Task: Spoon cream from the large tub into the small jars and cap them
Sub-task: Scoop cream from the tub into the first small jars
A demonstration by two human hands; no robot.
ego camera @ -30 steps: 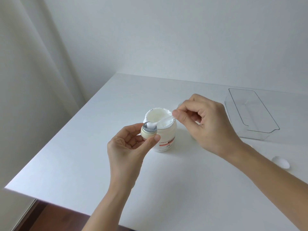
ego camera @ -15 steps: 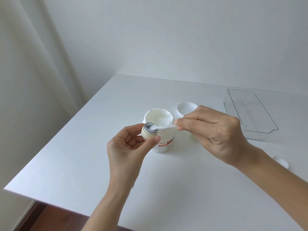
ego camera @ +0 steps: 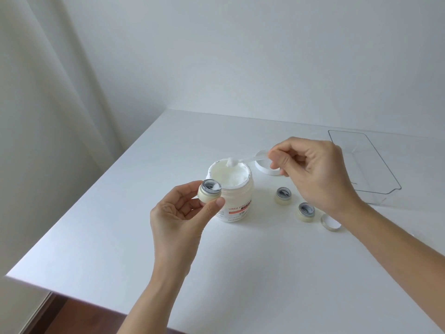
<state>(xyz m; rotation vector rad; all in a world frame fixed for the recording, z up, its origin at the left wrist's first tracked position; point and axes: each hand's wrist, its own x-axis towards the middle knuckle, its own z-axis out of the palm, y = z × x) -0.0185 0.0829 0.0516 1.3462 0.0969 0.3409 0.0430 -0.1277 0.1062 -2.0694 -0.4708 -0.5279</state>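
The large white cream tub (ego camera: 237, 201) stands open on the white table (ego camera: 240, 273), full of cream. My left hand (ego camera: 180, 218) holds a small cream-coloured jar (ego camera: 209, 191) beside the tub's left rim; some white cream lies inside it. My right hand (ego camera: 313, 169) pinches a small clear spoon (ego camera: 243, 160) whose bowl, loaded with cream, hovers over the tub's far rim. Two more open small jars (ego camera: 283, 195) (ego camera: 306, 212) stand on the table right of the tub, under my right hand.
The tub's white lid (ego camera: 265, 168) lies behind the tub, partly hidden by my right hand. A small jar cap (ego camera: 331, 222) lies by my right wrist. A clear plastic tray (ego camera: 375, 169) sits at the far right. The table's edge runs along the left and front.
The spoon left the small jar's mouth and moved back over the tub, now carrying cream. My right hand rose and drew back, uncovering two jars on the table. The left hand stayed put.
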